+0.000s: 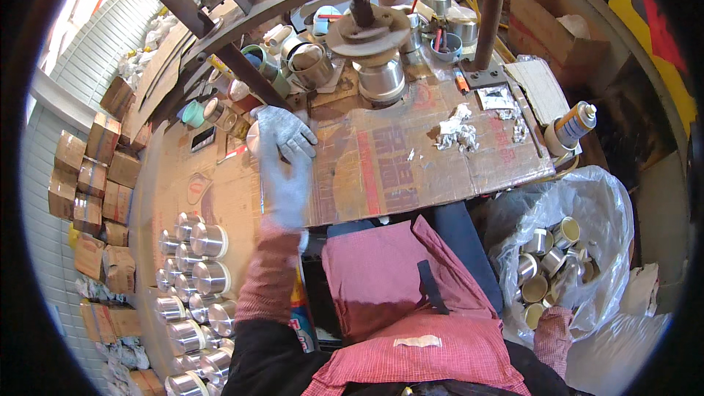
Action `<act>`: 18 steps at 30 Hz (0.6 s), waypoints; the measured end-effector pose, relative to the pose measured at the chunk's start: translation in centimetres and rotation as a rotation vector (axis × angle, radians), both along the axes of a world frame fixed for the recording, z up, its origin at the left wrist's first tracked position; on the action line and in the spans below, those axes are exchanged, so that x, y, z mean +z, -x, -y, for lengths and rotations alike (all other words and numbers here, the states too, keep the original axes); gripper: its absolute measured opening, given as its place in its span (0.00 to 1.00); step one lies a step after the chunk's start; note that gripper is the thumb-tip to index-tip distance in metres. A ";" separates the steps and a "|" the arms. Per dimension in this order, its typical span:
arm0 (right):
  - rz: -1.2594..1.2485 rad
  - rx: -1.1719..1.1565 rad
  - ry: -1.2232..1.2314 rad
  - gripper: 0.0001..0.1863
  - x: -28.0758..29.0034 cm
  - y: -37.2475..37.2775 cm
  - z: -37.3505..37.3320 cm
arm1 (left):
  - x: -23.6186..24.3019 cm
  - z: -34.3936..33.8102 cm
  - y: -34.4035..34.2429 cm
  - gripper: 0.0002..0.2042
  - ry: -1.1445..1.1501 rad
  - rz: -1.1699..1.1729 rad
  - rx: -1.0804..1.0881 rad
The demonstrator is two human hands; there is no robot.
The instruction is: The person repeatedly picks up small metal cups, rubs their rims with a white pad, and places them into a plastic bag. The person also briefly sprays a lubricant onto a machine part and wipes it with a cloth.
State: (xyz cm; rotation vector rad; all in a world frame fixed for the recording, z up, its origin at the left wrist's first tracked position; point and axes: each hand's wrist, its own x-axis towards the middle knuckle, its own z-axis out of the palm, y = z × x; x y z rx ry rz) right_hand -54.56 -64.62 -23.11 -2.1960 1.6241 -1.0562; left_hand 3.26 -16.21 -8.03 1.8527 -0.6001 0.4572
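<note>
My left hand [287,132], in a pale grey knit glove, is over the cardboard-covered bench, its fingers slightly apart. A round pinkish thing [253,139] sits against its left side, partly covered by it. The wrist is smeared by motion. Only the checked cuff [554,334] of my right arm shows, at the near edge of a clear plastic bag [506,249]; the hand itself is hidden. Silvery metal cups [554,261] with tan insides lie jumbled in that bag. Beyond my left hand, a spindle with a round plate [368,31] stands above a shiny metal cylinder [381,81].
Several rows of metal cups [211,277] stand at the left. A phone [203,139], crumpled white scraps [457,130], an orange lighter [460,81] and a spray can [576,123] lie around the bench. Steel posts [489,22] frame the spindle. Cardboard boxes [93,177] are stacked far left.
</note>
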 end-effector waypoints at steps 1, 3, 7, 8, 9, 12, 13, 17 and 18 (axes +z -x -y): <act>0.100 0.030 -0.036 0.51 0.3 -1.3 -0.2 | 0.4 -4.9 0.1 0.33 -0.257 0.187 0.278; 0.173 0.079 -0.063 0.47 1.6 -5.7 -1.2 | 1.7 -14.4 -1.0 0.38 -0.625 0.120 0.662; 0.384 0.451 -0.006 0.41 5.2 -17.1 -5.3 | 2.2 -26.8 0.7 0.46 -1.173 -0.445 1.105; 0.321 0.472 0.010 0.40 6.2 -19.5 -6.5 | 1.9 -28.0 1.2 0.44 -1.208 -0.439 1.049; 0.278 0.505 0.028 0.40 7.1 -21.6 -7.7 | 1.7 -28.7 1.8 0.43 -1.260 -0.476 1.011; 0.391 0.661 -0.121 0.38 9.0 -26.2 -11.2 | 1.7 -28.0 3.8 0.38 -1.262 -0.466 0.861; 0.386 0.715 -0.098 0.38 9.5 -26.8 -12.1 | 2.0 -27.2 4.4 0.37 -1.239 -0.441 0.805; 0.377 0.822 -0.018 0.37 10.9 -28.0 -14.7 | 5.0 -21.5 5.8 0.31 -1.055 -0.029 0.596; 0.383 0.842 -0.006 0.36 11.2 -28.1 -15.1 | 5.7 -19.3 6.3 0.31 -1.018 -0.004 0.560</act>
